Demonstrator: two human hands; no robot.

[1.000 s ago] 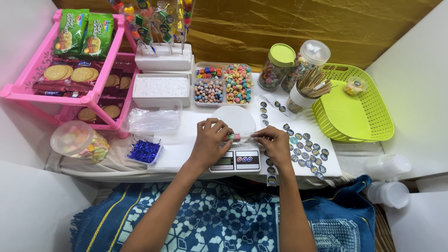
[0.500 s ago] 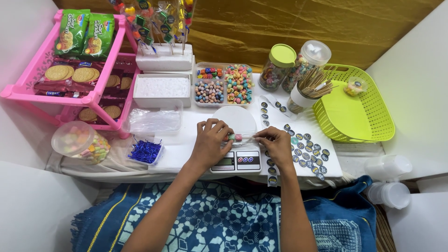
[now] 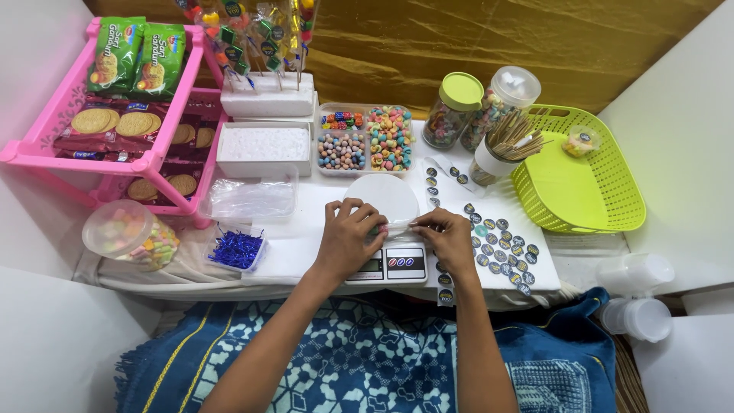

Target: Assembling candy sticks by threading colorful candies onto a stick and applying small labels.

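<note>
Sitting white and round in the middle: the scale plate (image 3: pixel 382 196). Left of the plate, glowing hot pink: the rack (image 3: pixel 46 138), carrying green snack packs (image 3: pixel 138 57). Below the rack, sparkling shiny blue: twist ties (image 3: pixel 235 248). Right of the plate, shining lime green: the basket (image 3: pixel 581 172). Behind the plate, showing many colours: candy tray (image 3: pixel 367 139). Below the plate, spreading blue with white shapes: patterned cloth (image 3: pixel 367 359).
</note>
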